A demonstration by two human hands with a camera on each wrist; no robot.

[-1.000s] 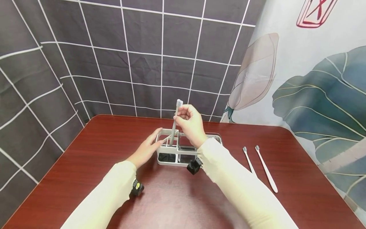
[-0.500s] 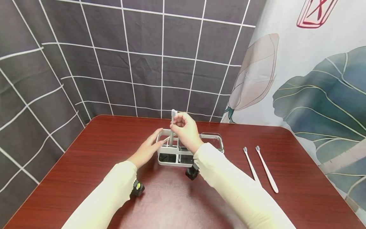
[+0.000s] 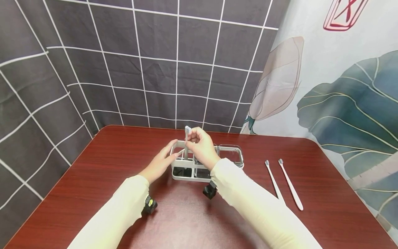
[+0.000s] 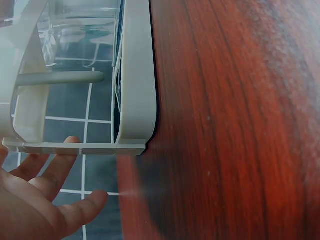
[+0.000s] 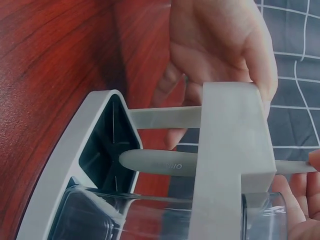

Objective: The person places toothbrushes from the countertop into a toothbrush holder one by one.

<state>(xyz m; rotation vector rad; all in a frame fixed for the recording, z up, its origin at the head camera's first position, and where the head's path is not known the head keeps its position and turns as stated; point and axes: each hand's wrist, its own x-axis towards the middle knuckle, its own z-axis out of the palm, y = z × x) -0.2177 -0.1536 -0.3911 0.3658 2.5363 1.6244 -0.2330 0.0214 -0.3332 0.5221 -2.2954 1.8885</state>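
While right hand point(image 3: 200, 145) pinches toothbrush point(image 3: 186, 143) (upright), holder point(image 3: 186, 172) mid-table.

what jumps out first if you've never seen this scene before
The right hand pinches a grey toothbrush upright in the left end compartment of a white holder, mid-table. The left hand rests open against the holder's left side. Two more toothbrushes lie side by side on the red-brown table to the right, apart from the holder.

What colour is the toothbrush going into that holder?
Grey: the toothbrush has a grey handle and pale bristles, seen best in the head view.
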